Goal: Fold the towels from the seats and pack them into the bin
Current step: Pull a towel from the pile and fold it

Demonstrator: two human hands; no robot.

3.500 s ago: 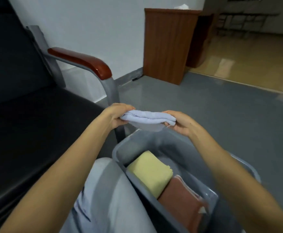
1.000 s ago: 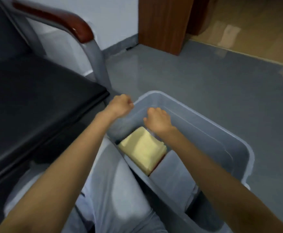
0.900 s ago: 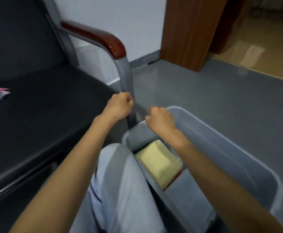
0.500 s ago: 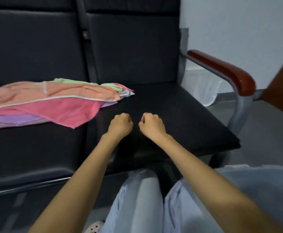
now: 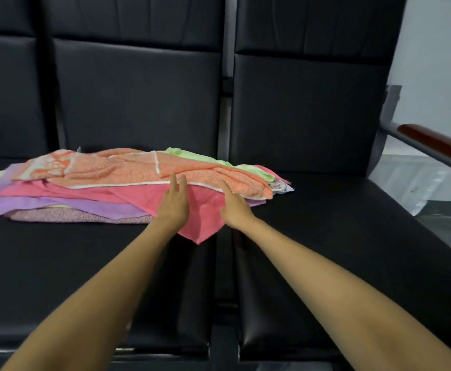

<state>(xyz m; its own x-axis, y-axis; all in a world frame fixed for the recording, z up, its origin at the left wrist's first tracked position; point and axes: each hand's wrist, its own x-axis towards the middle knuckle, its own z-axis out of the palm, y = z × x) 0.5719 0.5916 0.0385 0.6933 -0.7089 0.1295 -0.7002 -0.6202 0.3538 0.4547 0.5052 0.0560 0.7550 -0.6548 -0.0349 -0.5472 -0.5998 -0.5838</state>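
Head view looks down over two bare forearms stretched toward a loose pile of towels (image 5: 98, 188) on a row of black seats. The pile lies on the middle seat (image 5: 58, 263), and its right end reaches over the gap onto the right seat (image 5: 353, 236). An orange towel (image 5: 138, 170) with white trim lies on top, with a light green towel (image 5: 200, 158) showing behind it. A pink towel (image 5: 205, 212) lies under it, one corner pointing toward the seat's front, and a purple towel (image 5: 58, 204) lies lower still. The left hand (image 5: 172, 203) is over the pink towel, its fingers (image 5: 182, 184) straight and a little spread, tips at the orange towel's trimmed edge, holding nothing. The right hand (image 5: 233, 206) is just beside it, its fingers (image 5: 224, 187) also straight, reaching the same edge and gripping nothing. Whether either hand touches the cloth cannot be told. A wooden armrest (image 5: 433, 144) on a grey metal frame ends the row at the right, before a pale wall (image 5: 438, 49).
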